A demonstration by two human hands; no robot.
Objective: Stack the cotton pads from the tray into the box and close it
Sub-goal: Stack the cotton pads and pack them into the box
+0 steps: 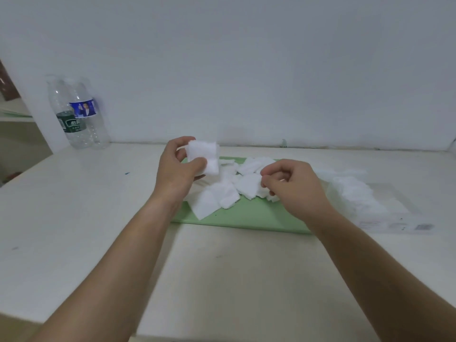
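Note:
A flat green tray [246, 219] lies on the white table with several square white cotton pads [227, 193] scattered over it. My left hand [177, 169] holds a small stack of pads [203, 156] upright above the tray's left end, thumb in front and fingers behind. My right hand [291, 186] hovers over the pads at the tray's right part, fingers curled, fingertips pinching at a pad's edge. A clear plastic package [365, 201] holding more white pads lies to the right of the tray. I see no rigid box besides it.
Two clear plastic bottles [79, 114] stand at the back left against the wall. The white wall [246, 70] runs close behind the tray. The table's front edge lies under my forearms. A shelf opening shows at the far left.

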